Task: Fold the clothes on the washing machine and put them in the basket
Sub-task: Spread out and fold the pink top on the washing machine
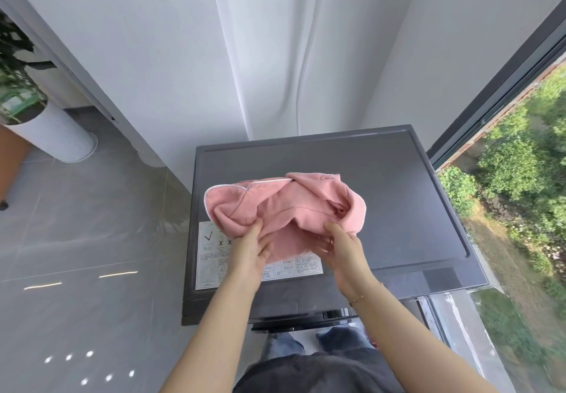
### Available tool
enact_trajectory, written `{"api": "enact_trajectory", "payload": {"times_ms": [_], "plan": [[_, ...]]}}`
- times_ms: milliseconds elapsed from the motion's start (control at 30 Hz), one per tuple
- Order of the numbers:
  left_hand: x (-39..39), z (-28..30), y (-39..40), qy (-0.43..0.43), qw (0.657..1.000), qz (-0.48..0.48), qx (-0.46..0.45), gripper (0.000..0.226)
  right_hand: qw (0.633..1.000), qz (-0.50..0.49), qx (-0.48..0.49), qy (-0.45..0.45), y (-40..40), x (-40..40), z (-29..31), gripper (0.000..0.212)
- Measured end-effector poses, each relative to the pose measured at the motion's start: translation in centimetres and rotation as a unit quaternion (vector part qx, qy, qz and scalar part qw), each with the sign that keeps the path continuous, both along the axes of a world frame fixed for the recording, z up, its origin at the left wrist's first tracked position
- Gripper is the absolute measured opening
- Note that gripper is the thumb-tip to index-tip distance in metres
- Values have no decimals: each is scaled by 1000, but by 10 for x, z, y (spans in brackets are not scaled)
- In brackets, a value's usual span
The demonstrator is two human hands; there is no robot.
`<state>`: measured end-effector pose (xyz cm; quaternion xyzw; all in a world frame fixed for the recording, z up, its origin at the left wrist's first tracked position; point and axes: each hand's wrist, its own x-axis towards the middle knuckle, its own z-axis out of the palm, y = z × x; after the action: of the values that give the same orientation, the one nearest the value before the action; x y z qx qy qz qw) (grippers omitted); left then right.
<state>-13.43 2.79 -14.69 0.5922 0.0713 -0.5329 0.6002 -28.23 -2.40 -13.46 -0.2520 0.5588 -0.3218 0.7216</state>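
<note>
A crumpled pink garment (284,205) with thin white piping lies on the dark grey top of the washing machine (382,178), near its front left. My left hand (251,250) grips the garment's near left edge, thumb on top. My right hand (341,247) grips the near right edge, fingers tucked under the cloth. Both hands lift that near edge a little off the lid. No basket is in view.
A white instruction sticker (211,258) covers the lid's front left. A white hose (306,65) runs down the wall behind the machine. A white planter (58,135) stands on the grey tiled floor at left. A window (505,92) runs along the right.
</note>
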Motion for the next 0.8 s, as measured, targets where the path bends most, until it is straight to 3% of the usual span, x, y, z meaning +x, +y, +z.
{"api": "enact_trajectory", "payload": {"times_ms": [67,133,167,267,333,400,467,600,667,767,800], "plan": [[-2,-1,9,-50,995,2,-83,29,997,-14,-21,-77,1,-5,-6,15],[-4,-8,25,-147,982,-59,-104,30,994,6,-26,-110,5,-17,-21,19],[-3,-14,33,-199,972,-90,-92,34,995,29,-37,-85,6,-22,-28,19],[-3,-27,43,-282,948,-134,-67,56,982,111,-107,113,4,-31,-40,20],[-4,-33,41,-318,935,-152,-41,46,963,140,-139,184,5,-30,-41,31],[-7,-37,39,-346,925,-156,-28,33,956,144,-153,203,8,-29,-38,35],[-11,-37,37,-375,913,-159,-36,36,953,147,-166,209,10,-30,-37,34],[0,-39,43,-412,890,-193,-44,47,961,110,-136,213,12,-37,-32,9],[16,-40,55,-430,875,-222,-25,51,965,95,-112,216,11,-47,-32,26],[31,-33,78,-399,887,-225,59,93,954,63,-121,267,8,-58,-29,34],[33,-29,83,-421,882,-206,50,100,943,38,-147,295,9,-58,-26,32]]}}
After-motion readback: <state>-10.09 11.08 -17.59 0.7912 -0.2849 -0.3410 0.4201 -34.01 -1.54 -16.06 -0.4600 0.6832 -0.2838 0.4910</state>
